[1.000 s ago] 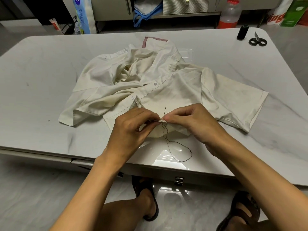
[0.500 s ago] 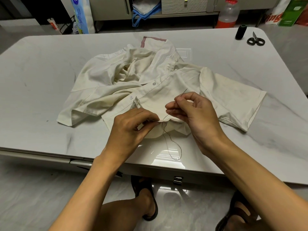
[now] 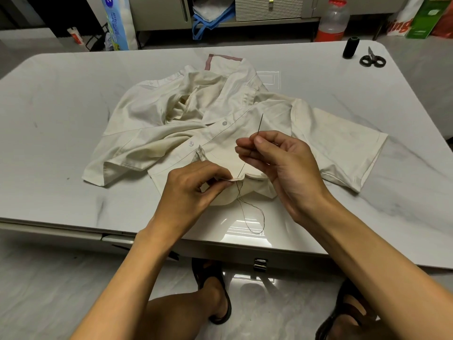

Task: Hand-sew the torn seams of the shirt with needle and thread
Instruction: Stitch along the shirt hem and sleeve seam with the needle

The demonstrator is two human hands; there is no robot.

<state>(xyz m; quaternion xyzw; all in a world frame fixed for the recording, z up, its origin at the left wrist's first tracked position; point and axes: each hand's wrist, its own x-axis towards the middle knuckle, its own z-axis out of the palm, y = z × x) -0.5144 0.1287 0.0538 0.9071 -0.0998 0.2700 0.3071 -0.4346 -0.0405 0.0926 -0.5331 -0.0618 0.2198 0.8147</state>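
Note:
A crumpled cream shirt [image 3: 152, 119] lies spread across the grey table [image 3: 54, 94]. My left hand [image 3: 193, 187] pinches the shirt's folded hem near the table's front edge. My right hand [image 3: 282, 163] pinches a thin needle [image 3: 260, 123] that points up and away, just above the hem. Dark thread [image 3: 252, 217] runs from the needle down to the pinched seam, then hangs in a loose loop over the table's front.
A black thread spool [image 3: 351, 47] and small scissors [image 3: 372, 59] sit at the table's far right corner. A plastic bottle [image 3: 333, 19], bags and a cabinet stand beyond the table. My sandalled feet [image 3: 215, 293] show below the front edge.
My right hand has pulled the needle out of the seam and risen away from it, drawing thread through. The hanging loop has shortened. My left hand kept its pinch on the hem.

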